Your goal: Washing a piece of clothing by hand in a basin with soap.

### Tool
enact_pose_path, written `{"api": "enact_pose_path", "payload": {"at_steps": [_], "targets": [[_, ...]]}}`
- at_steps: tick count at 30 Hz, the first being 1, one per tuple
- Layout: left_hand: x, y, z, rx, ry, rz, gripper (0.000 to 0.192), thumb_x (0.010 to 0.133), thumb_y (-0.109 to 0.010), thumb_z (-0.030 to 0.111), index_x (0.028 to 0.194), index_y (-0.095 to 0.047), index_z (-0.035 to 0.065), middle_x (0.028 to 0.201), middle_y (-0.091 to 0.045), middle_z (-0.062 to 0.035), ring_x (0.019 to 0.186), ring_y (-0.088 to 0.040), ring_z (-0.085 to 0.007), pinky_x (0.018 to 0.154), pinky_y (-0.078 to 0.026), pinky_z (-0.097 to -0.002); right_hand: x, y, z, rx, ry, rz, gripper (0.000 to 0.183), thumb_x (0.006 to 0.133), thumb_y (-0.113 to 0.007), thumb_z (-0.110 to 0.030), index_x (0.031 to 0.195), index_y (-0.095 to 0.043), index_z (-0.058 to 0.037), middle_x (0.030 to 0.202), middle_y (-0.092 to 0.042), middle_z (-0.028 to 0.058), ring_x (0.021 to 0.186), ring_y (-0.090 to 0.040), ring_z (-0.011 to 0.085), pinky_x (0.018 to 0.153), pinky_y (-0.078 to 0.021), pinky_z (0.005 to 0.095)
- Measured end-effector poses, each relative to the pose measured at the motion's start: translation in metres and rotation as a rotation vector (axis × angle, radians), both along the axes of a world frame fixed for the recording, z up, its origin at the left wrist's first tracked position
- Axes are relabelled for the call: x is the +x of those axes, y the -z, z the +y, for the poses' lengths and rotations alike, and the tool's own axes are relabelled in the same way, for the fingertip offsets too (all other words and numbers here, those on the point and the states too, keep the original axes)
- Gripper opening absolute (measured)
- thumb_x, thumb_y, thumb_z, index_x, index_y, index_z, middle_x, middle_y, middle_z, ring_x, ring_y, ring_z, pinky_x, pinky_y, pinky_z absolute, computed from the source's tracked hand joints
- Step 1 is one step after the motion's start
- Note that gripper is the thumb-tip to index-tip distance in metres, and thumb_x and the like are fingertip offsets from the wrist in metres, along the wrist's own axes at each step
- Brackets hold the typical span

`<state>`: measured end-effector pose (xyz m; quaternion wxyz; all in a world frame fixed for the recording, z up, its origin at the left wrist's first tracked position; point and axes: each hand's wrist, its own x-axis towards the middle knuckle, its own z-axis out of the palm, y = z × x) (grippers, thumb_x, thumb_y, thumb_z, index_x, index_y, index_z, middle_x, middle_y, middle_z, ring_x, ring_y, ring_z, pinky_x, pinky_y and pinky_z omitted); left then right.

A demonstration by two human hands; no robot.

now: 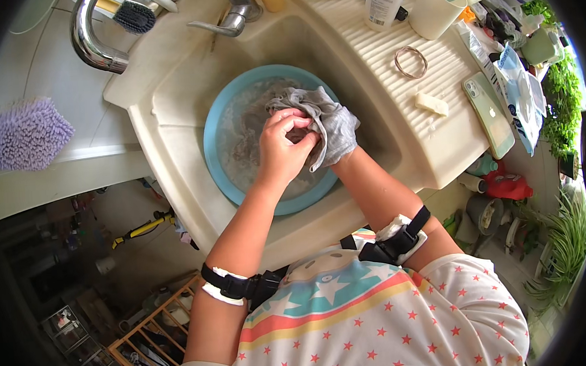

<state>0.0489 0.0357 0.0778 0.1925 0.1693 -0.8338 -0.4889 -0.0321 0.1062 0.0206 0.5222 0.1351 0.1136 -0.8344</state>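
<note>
A wet grey cloth (337, 127) is bunched above a light blue round basin (213, 132) of cloudy, sudsy water. My left hand (284, 143) grips the cloth's near edge with curled fingers, its thumb toward the fold. The cloth drapes over my right hand (346, 160), showing little beyond the wrist, so its fingers are mostly hidden. More soaked fabric (252, 135) lies in the water on the basin's left side. The basin stands in a cream-coloured laundry sink (186, 159).
A chrome spout (85, 39) and a lever tap (233, 23) overhang the sink. On the ribbed washboard (365, 52) lie a soap bar (431, 104), a bracelet-like ring (411, 62) and a phone (489, 115). A white cup (436, 10) and a tube (385, 1) stand behind. A purple chenille mitt (23, 134) sits left.
</note>
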Motion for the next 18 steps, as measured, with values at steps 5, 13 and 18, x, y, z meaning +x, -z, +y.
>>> {"api": "enact_pose_path", "payload": {"at_steps": [5, 13, 18], "targets": [[0.006, 0.003, -0.011, 0.486, -0.089, -0.001, 0.009, 0.081, -0.058, 0.004, 0.09, -0.056, 0.0012, 0.086, -0.059, -0.0018, 0.081, -0.052, -0.008, 0.074, -0.043, -0.0233, 0.007, -0.023, 0.005, 0.223, 0.055, 0.573, 0.038, 0.089, -0.046, -0.041, 0.105, -0.052, -0.0064, 0.093, -0.06, 0.0087, 0.082, -0.058, 0.023, 0.074, -0.0495, 0.0347], [0.005, -0.013, -0.025, 0.296, 0.039, -0.062, 0.008, 0.086, -0.053, 0.006, 0.087, -0.059, 0.0005, 0.073, -0.061, -0.0036, 0.066, -0.055, -0.0077, 0.061, -0.045, -0.0238, -0.002, -0.017, 0.0, 0.013, -0.015, -0.035, 0.042, 0.089, -0.043, -0.044, 0.105, -0.052, -0.0066, 0.097, -0.059, 0.0102, 0.083, -0.058, 0.0248, 0.076, -0.0486, 0.036], [-0.009, -0.017, -0.005, -0.287, -0.025, -0.227, 0.036, 0.076, -0.066, 0.035, 0.066, -0.051, 0.0039, 0.059, -0.057, -0.0124, 0.054, -0.054, -0.0311, 0.049, -0.042, -0.0371, 0.001, -0.002, -0.002, -0.193, -0.068, -0.034, 0.048, 0.09, -0.04, -0.046, 0.113, -0.05, -0.0049, 0.094, -0.058, 0.0121, 0.083, -0.057, 0.0257, 0.078, -0.0474, 0.0374]]}}
